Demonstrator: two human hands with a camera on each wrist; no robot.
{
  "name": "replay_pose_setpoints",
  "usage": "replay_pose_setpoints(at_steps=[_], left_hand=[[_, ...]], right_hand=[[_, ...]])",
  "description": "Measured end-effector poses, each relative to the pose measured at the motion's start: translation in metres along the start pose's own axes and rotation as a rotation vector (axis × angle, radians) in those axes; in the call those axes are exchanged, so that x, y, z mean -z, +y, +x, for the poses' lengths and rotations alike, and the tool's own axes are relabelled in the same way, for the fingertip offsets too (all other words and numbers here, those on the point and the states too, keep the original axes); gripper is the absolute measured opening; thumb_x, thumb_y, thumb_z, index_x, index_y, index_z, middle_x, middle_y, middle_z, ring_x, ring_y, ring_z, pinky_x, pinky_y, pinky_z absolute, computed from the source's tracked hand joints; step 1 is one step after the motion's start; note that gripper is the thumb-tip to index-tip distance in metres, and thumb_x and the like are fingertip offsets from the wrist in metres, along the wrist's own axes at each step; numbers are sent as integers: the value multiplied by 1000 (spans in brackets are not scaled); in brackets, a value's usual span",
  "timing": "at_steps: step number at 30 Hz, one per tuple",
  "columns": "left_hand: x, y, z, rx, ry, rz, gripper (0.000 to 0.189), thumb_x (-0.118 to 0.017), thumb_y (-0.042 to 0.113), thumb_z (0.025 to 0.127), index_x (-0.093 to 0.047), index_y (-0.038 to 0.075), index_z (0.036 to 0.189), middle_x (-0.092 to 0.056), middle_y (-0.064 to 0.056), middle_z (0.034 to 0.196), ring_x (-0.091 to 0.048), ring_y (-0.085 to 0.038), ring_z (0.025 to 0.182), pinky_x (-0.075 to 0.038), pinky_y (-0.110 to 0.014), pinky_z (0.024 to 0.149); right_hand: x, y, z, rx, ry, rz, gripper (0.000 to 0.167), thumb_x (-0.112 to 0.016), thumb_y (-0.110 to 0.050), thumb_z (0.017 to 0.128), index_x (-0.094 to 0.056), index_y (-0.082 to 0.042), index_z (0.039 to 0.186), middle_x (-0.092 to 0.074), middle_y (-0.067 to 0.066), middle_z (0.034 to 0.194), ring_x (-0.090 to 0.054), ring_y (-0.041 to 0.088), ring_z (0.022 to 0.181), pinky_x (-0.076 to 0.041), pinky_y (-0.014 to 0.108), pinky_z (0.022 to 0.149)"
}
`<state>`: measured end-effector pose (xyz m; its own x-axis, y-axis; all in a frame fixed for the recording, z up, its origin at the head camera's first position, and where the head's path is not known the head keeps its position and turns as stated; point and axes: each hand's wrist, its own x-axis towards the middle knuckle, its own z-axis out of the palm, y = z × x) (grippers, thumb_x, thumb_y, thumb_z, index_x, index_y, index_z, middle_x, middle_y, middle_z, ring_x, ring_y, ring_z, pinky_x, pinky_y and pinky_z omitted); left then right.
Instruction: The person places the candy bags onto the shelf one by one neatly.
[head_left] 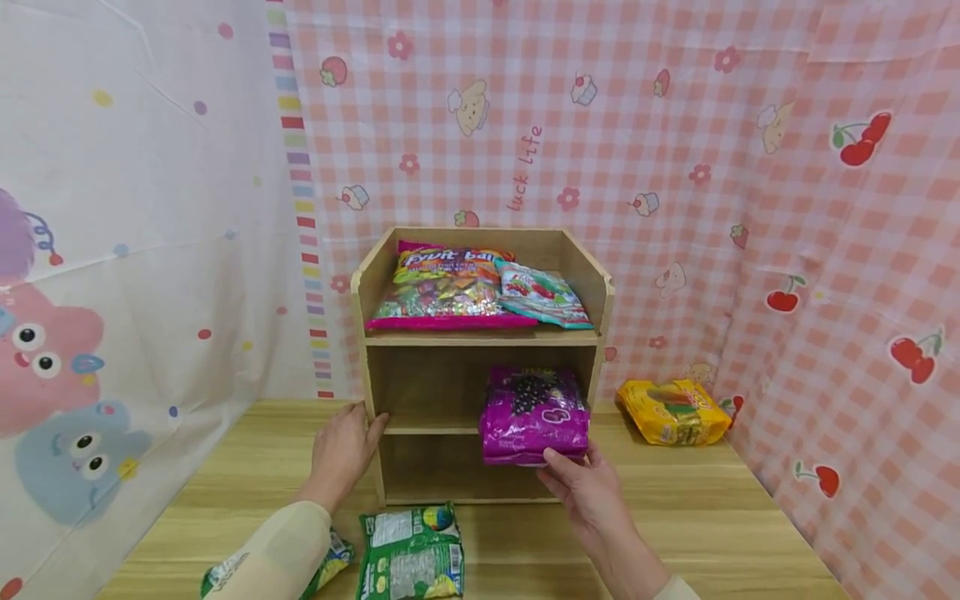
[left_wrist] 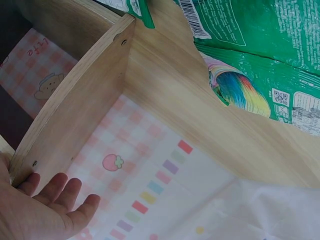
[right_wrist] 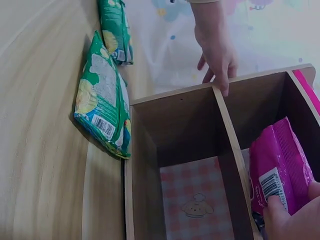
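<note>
- Gripping purple packet (head_left: pixel 525 425) with my right hand (head_left: pixel 592 496), at middle compartment (head_left: pixel 427 383)
- My left hand (head_left: pixel 345 450) holds shelf unit (head_left: pixel 480 339) by left side
- Green packets (head_left: pixel 412 554) on worktop (head_left: pixel 712 517)

1 bag (head_left: pixel 535 427) is purple, 2 packets (head_left: pixel 411 554) are green, and the backdrop (head_left: pixel 637 267) is pink-and-white checked.

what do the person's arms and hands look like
The pale cream fabric left sleeve looks plain and loose; the pale fabric right sleeve shows only its edge. No markings show on either. The bare left hand and bare right hand wear no visible gloves or rings.
</note>
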<state>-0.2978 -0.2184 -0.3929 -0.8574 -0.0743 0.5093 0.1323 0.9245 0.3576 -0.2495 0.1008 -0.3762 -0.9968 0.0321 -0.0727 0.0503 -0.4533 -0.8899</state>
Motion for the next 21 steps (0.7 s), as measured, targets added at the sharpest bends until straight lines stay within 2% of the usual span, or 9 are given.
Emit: replay_pose_setpoints(at_steps=[3,12,15,18,21], left_hand=[[1,0,0,3,-3,-3,34,-60,30,100,-58,3,79,-61,-13,82,-63,-35,75,-49,-52,65],[1,0,-1,4,10,-7,34,-60,29,99,-58,2,79,-61,-14,82,-63,-36,75,-49,-52,66],[1,1,-1,5,12,-4,33,-61,29,99,-58,2,80,-62,-16,82,-63,-38,77,-49,-53,66],[1,1,-2,4,13,-3,33,-61,28,99,-58,1,80,-62,-17,83,-64,-39,78,-49,-54,64],[1,1,-1,3,13,-4,33,-60,29,99,-57,2,80,-62,-17,83,-64,-39,78,-49,-54,64]], right_hand=[[-3,2,1,26,29,1,59,-63,0,95,-32,11,144,-56,11,112,-66,12,85,-53,34,90],[-10,-2,16,67,43,23,54,-63,-8,98,-39,9,143,-65,5,111,-66,8,94,-52,30,91],[-7,-1,20,81,33,-24,54,-60,-11,100,-38,10,144,-61,15,126,-65,9,101,-50,32,95],[-4,0,20,97,44,-106,58,-60,-12,100,-33,12,146,-49,27,140,-60,20,116,-45,37,101],[-2,2,15,184,107,-262,68,-65,-16,98,-28,9,150,-41,30,145,-49,32,128,-40,43,106]])
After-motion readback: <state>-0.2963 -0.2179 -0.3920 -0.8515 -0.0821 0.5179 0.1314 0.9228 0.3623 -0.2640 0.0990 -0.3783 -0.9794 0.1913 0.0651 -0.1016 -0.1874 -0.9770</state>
